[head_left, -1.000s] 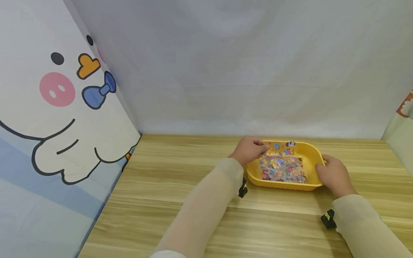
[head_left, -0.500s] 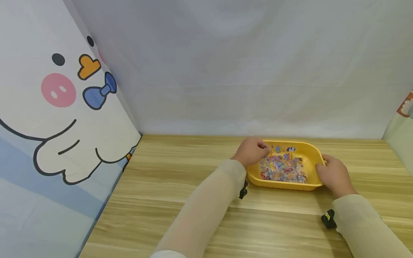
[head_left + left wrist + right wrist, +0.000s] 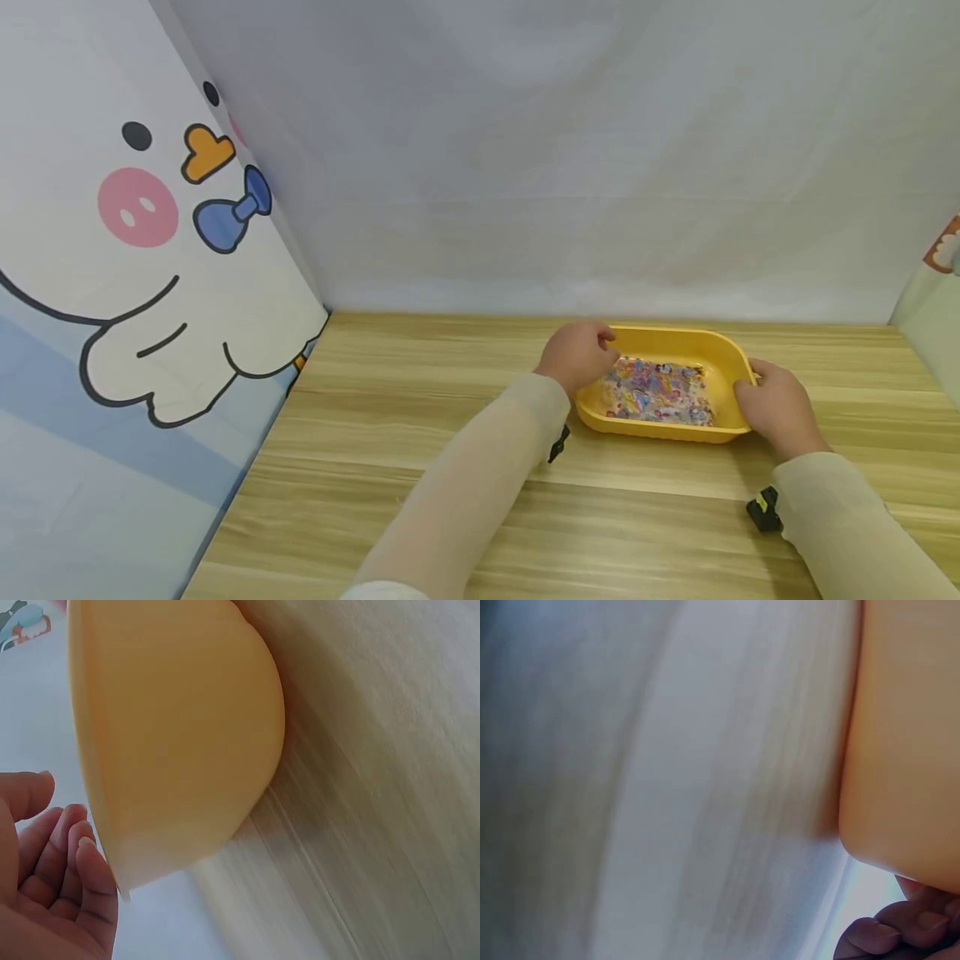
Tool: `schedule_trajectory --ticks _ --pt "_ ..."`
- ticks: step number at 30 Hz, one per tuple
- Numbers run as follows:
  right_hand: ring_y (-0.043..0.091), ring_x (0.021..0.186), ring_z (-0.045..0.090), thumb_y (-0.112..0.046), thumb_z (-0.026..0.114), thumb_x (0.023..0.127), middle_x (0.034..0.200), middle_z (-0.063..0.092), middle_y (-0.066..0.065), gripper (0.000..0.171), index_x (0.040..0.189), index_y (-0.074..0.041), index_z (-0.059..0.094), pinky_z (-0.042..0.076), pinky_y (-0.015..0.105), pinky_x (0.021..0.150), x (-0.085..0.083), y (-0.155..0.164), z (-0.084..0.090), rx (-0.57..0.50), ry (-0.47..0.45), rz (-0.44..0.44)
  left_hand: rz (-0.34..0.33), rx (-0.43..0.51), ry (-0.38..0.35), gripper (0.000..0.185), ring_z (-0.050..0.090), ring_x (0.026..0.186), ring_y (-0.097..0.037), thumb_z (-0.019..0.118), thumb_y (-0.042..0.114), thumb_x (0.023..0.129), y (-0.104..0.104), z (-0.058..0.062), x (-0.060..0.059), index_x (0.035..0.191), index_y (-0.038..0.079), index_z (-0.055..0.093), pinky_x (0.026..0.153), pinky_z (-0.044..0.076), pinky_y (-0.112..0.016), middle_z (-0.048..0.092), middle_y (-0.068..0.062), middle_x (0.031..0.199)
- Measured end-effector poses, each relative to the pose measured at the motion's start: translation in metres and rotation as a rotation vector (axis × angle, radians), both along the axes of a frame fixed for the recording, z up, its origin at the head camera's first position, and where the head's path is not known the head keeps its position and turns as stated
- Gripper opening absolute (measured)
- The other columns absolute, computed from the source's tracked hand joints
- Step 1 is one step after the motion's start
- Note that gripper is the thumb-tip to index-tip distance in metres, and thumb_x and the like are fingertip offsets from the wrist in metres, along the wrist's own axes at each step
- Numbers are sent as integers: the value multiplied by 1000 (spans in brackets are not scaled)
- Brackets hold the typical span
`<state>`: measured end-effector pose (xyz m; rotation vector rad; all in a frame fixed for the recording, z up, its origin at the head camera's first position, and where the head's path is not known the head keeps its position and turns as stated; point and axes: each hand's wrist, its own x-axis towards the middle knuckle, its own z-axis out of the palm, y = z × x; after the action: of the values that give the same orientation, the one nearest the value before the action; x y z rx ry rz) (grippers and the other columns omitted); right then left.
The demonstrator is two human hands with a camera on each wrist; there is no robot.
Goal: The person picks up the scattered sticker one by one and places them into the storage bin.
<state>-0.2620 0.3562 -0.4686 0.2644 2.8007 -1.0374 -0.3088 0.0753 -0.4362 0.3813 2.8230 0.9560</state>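
Wooden surface (image 3: pixel 420 433), white backdrop. Yellow tray (image 3: pixel 720 350) of stickers (image 3: pixel 656 392) sits near far edge. Left hand (image 3: pixel 573 354) loosely curled, empty; right hand (image 3: pixel 776 404) grips rim. Steady tray, lift sheets singly.

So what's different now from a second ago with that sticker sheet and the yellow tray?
The sticker sheet, which the left hand held propped against the far wall of the yellow tray, has sunk flat onto the tray's floor. The left hand has let it go and now hovers at the tray's left rim with fingers loosely curled. The right hand kept its hold on the tray's right end, and the tray stayed put on the table.
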Motion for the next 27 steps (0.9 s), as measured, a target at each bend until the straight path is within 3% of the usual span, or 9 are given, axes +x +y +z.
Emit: schedule_trajectory --ticks 12,18,27 --pt "36 94 61 -19 39 104 134 49 41 60 150 18 30 54 37 71 1 -1 2 -8 -12 -6 18 81 116 14 58 88 -9 67 23 102 -30 -11 -3 112 17 76 80 51 -27 67 8 100" --pt "42 102 58 -20 38 105 138 45 43 61 151 18 29 53 51 83 -4 2 3 9 -11 16 42 129 136 14 59 86 -11 66 22 101 -46 -10 -6 109 16 76 80 52 -29 67 8 96" --pt "42 100 60 -24 38 105 135 48 43 62 149 19 33 53 52 83 -10 7 2 40 10 65 65 133 148 21 61 87 -13 61 22 102 -80 -3 -5 114 13 76 82 53 -31 69 7 98"
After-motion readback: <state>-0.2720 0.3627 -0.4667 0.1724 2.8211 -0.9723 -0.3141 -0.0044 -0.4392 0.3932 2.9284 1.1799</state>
